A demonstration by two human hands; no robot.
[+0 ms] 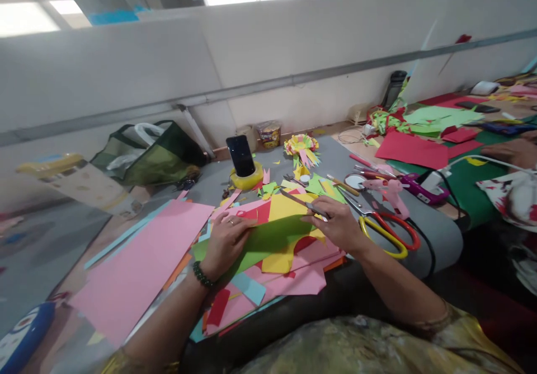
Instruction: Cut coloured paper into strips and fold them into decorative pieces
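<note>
A green sheet of paper [268, 239] lies over a pile of coloured paper in front of me. My left hand [226, 239] is closed on the sheet's left part, thumb and fingers near its upper edge. In my right hand [331, 223] is a slim dark tool [297, 199], its tip pointing up and left above the paper; whether it is a knife or a scissor blade I cannot tell. Yellow paper [289, 208] shows behind the green sheet. Under it are pink sheets [302, 284] and a light blue scrap [249, 288].
Large pink paper [151, 262] lies left. Behind the pile are a phone [240, 155] on a yellow holder and a paper flower [301, 147]. Right are scissors [388, 231], a pink glue gun [390, 195] and red paper [411, 150]. Another person's hand [512, 150] shows far right.
</note>
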